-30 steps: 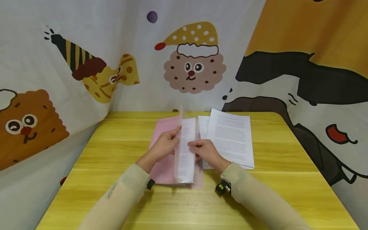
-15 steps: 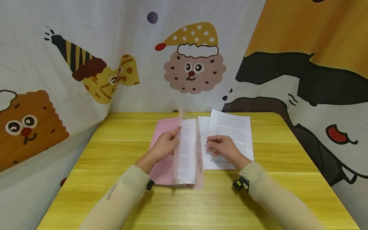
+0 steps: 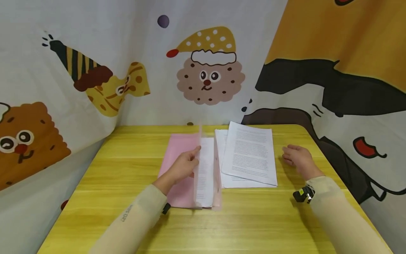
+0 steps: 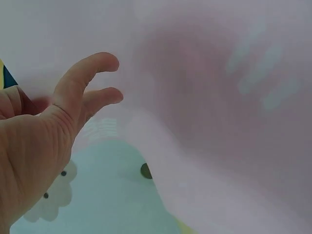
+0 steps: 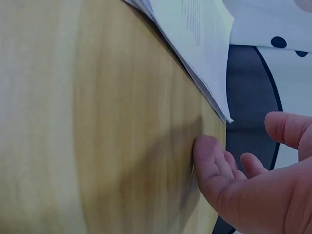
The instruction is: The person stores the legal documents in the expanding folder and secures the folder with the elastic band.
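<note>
A pink translucent folder (image 3: 180,195) lies open on the table, with printed white sheets (image 3: 207,176) inside it. My left hand (image 3: 182,165) holds one of its leaves upright by the edge. In the left wrist view, the pink leaf (image 4: 204,126) fills much of the picture beside two bent fingers. Over the table's right side hovers my right hand (image 3: 299,160), its fingers loosely bent and holding nothing. Between the folder and that hand sits a loose pile of printed paper (image 3: 250,151), its top sheets turned at a slight angle. The right wrist view shows the pile's edge beyond the fingertips.
The wooden table (image 3: 253,225) has its back edge against a hanging cloth (image 3: 146,35) printed with cartoon figures. More cloth drapes down at both sides. Each wrist carries a small black camera.
My right hand has left the sheets in the folder, passed over the paper pile and moved out to its right. My left hand keeps hold of the raised leaf. The head view has shifted slightly.
</note>
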Demonstrator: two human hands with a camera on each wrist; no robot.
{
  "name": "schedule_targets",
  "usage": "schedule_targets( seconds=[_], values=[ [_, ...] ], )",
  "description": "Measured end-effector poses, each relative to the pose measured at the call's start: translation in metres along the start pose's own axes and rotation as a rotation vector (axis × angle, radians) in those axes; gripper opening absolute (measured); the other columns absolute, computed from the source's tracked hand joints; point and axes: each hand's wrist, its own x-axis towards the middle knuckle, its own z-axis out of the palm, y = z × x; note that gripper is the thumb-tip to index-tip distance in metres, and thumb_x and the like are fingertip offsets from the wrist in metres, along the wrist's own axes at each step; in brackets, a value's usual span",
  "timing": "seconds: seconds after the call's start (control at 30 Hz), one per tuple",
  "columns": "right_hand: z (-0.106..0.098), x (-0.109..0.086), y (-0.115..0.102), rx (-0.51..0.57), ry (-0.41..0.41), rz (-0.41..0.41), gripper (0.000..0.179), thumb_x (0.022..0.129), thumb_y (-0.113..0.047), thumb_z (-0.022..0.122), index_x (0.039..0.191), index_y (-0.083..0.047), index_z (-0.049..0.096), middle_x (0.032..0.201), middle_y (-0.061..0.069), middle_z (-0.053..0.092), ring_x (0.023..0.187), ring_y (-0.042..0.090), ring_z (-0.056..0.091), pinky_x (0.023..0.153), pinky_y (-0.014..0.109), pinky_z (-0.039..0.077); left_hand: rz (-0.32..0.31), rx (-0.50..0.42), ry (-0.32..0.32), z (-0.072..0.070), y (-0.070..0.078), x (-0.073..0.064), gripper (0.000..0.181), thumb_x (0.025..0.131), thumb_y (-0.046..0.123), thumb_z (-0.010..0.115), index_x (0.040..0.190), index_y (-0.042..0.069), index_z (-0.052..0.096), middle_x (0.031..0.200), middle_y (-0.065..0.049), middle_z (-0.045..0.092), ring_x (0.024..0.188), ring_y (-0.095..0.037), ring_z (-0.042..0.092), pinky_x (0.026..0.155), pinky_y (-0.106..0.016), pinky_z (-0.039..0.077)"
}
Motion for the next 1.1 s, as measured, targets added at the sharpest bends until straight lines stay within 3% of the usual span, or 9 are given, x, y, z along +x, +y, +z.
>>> schedule_targets(
  seconds=[0.1,0.17,0.33,0.5,0.63,0.77,0.93,1.0,1.1],
  values=[
    [-0.003,0.004,0.002,0.024,-0.061,0.002,0.086,0.112,-0.042,0.048,0.17,0.002,0.003,0.177,0.024,0.017,0.157,0.038,0.04,0.12,0.043,0.047,-0.012,0.037,0.011,0.006,-0.004,0.003,0.065,0.107,0.01,0.047,0.169,0.022,0.033,0.111,-0.027,0.061,0.065,-0.013,0.044,0.065,-0.033,0.062],
    [-0.003,0.007,0.001,0.041,-0.087,0.009,0.087,0.112,-0.042,0.048,0.17,0.001,0.001,0.178,0.023,0.015,0.153,0.036,0.047,0.117,0.04,0.051,-0.017,0.049,0.017,0.009,-0.006,0.005,0.064,0.107,0.011,0.047,0.168,0.024,0.035,0.119,-0.026,0.064,0.062,-0.012,0.042,0.066,-0.034,0.063],
    [-0.002,0.014,0.001,0.145,-0.123,0.076,0.082,0.112,-0.04,0.052,0.172,-0.004,0.011,0.175,0.023,0.023,0.117,0.016,0.072,0.103,0.033,0.061,-0.022,0.097,0.001,0.014,-0.006,0.007,0.063,0.107,0.014,0.049,0.168,0.028,0.036,0.107,-0.015,0.066,0.057,-0.011,0.038,0.067,-0.033,0.062],
    [-0.001,0.018,0.0,0.28,-0.21,0.112,0.08,0.11,-0.039,0.057,0.172,-0.007,0.017,0.172,0.02,0.034,0.102,0.009,0.076,0.099,0.031,0.062,-0.028,0.113,-0.009,0.015,-0.006,0.008,0.065,0.105,0.014,0.05,0.167,0.028,0.037,0.069,0.004,0.036,0.055,-0.008,0.037,0.061,-0.029,0.058],
    [0.001,0.018,-0.002,0.39,-0.301,0.118,0.071,0.109,-0.04,0.061,0.167,-0.015,0.029,0.144,0.01,0.063,0.104,0.008,0.072,0.095,0.027,0.06,-0.024,0.116,-0.009,0.017,-0.006,0.008,0.065,0.105,0.014,0.05,0.167,0.027,0.037,0.074,0.003,0.037,0.057,-0.009,0.038,0.061,-0.029,0.058],
    [0.013,0.019,-0.007,0.376,-0.395,0.039,0.052,0.111,-0.04,0.055,0.153,-0.012,0.042,0.111,-0.008,0.071,0.097,0.009,0.063,0.089,0.025,0.054,-0.023,0.122,-0.005,0.016,-0.006,0.007,0.065,0.105,0.014,0.049,0.168,0.027,0.037,0.074,0.002,0.037,0.057,-0.009,0.039,0.061,-0.029,0.057],
    [0.037,0.016,-0.011,0.215,-0.341,-0.09,0.091,0.109,-0.044,0.06,0.174,-0.018,0.002,0.145,0.005,0.061,0.107,0.012,0.063,0.087,0.02,0.053,-0.025,0.116,-0.002,0.015,-0.006,0.006,0.066,0.105,0.014,0.05,0.168,0.028,0.037,0.078,0.002,0.038,0.057,-0.008,0.039,0.06,-0.027,0.056],
    [0.045,0.015,-0.013,0.135,-0.301,-0.136,0.106,0.106,-0.042,0.066,0.171,-0.029,-0.018,0.169,0.013,0.04,0.126,0.018,0.06,0.095,0.022,0.055,-0.024,0.113,0.001,0.015,-0.006,0.006,0.066,0.104,0.014,0.05,0.168,0.028,0.037,0.08,0.001,0.039,0.058,-0.008,0.039,0.06,-0.027,0.056],
    [0.051,0.015,-0.014,-0.043,-0.249,-0.211,0.11,0.103,-0.038,0.071,0.168,-0.04,-0.018,0.181,0.013,0.01,0.153,0.035,0.042,0.118,0.037,0.048,-0.023,0.116,0.006,0.015,-0.005,0.006,0.066,0.104,0.014,0.05,0.167,0.028,0.037,0.079,0.001,0.039,0.057,-0.009,0.038,0.06,-0.028,0.056]
  ],
)
